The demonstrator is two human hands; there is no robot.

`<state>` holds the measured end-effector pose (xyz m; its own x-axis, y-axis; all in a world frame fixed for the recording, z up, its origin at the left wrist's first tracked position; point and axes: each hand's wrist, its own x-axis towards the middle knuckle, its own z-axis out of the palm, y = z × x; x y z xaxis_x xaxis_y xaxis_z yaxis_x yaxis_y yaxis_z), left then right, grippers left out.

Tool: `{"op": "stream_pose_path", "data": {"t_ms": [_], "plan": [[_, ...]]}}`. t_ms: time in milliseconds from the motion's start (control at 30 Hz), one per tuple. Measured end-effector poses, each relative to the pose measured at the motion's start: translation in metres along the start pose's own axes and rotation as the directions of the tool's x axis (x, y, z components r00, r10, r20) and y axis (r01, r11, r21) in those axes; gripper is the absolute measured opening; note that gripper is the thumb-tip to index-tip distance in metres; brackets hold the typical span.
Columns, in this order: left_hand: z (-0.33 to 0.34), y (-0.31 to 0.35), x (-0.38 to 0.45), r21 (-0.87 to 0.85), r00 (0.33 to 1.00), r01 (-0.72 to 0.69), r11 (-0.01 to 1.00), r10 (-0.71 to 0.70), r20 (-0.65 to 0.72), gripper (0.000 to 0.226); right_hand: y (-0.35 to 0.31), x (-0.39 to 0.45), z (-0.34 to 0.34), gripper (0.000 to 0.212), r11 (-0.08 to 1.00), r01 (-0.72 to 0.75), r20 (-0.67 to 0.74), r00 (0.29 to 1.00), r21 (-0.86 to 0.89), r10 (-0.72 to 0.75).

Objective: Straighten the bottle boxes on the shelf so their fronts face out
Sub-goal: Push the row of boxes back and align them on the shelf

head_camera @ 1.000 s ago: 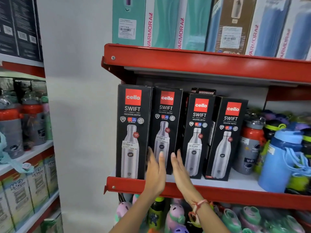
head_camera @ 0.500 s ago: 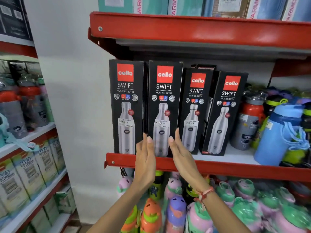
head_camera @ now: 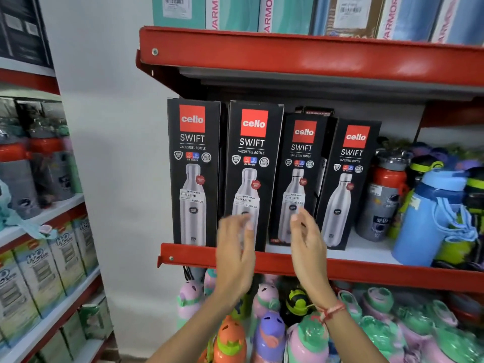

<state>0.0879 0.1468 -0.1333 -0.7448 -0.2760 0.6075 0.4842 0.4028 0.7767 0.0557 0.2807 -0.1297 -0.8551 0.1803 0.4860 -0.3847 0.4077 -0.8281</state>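
Observation:
Several tall black Cello Swift bottle boxes stand in a row on the red shelf (head_camera: 366,277). The first box (head_camera: 193,153) and the second box (head_camera: 252,158) stand at the shelf's front edge, fronts facing out. The third box (head_camera: 298,163) sits further back and the fourth box (head_camera: 348,174) leans and is turned slightly left. My left hand (head_camera: 235,255) is raised in front of the second box's lower part, fingers apart, blurred. My right hand (head_camera: 307,244) is up in front of the third box's lower part, fingers loose, holding nothing.
Loose bottles, a red-capped grey one (head_camera: 379,203) and a blue one (head_camera: 429,218), crowd the shelf right of the boxes. Coloured kids' bottles (head_camera: 267,334) fill the shelf below. Teal and blue boxes (head_camera: 235,11) stand on the shelf above. A second rack (head_camera: 39,224) stands left.
The second box now stands forward at the shelf edge beside the first. My hands have come off it and moved apart, the right one going toward the third box.

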Motion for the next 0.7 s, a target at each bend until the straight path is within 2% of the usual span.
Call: {"op": "stream_pose_path", "data": {"t_ms": [67,100,167,267,333,467,700], "plan": [[0.021,0.006,0.000,-0.046,0.973,0.003,0.999,0.008,0.229,0.032,0.008,0.010,-0.011,0.056,0.998,-0.055,-0.034,0.998,-0.014,0.054],[0.034,0.007,0.000,-0.054,0.946,0.028,0.998,-0.009,0.323,0.039,0.012,0.014,-0.016,0.056,0.997,-0.082,-0.020,0.996,-0.005,0.082],[0.060,0.007,-0.001,-0.035,0.909,0.115,0.993,-0.091,0.408,0.059,0.020,0.019,-0.023,0.058,0.992,-0.125,0.044,0.991,0.031,0.123],[0.084,0.010,0.005,-0.018,0.886,0.288,0.958,-0.259,0.384,0.074,0.025,0.027,-0.028,0.058,0.988,-0.152,0.119,0.982,0.039,0.147],[0.091,0.012,0.009,-0.022,0.883,0.336,0.942,-0.306,0.357,0.079,0.026,0.032,-0.029,0.057,0.989,-0.145,0.147,0.979,0.017,0.141],[0.091,0.013,0.013,-0.028,0.895,0.332,0.943,-0.306,0.325,0.088,0.025,0.036,-0.026,0.057,0.994,-0.102,0.140,0.985,-0.030,0.105],[0.082,0.014,0.011,0.046,0.906,0.296,0.954,-0.296,0.303,0.070,0.026,0.033,-0.034,0.054,0.990,-0.125,0.126,0.983,-0.061,0.131]]}}
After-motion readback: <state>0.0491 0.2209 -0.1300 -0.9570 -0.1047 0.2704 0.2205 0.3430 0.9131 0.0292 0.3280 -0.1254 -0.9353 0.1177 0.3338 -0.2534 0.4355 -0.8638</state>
